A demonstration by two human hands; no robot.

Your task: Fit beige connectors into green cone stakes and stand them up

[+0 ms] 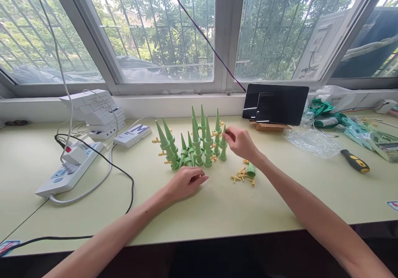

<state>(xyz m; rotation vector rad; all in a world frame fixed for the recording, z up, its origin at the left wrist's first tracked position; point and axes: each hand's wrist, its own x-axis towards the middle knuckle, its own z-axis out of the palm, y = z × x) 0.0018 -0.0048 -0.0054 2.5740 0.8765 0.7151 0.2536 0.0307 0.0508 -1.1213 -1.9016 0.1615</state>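
Right hand (241, 142) at three o'clock, grip clamped on a spike (223, 146); left hand (187, 182) at six, grip slightly apart. Nine o'clock: box (133, 136) (lettered "M").

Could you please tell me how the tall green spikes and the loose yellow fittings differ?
The tall green spikes taper to points, while the loose yellow fittings are short, blunt tubes. The spikes are much larger than the fittings. The spikes stand clustered; the fittings lie in a small scatter on the tabletop.

Bright daylight enters through the windows (168, 29), with 2 glare streaks on the dark screens (281, 104).
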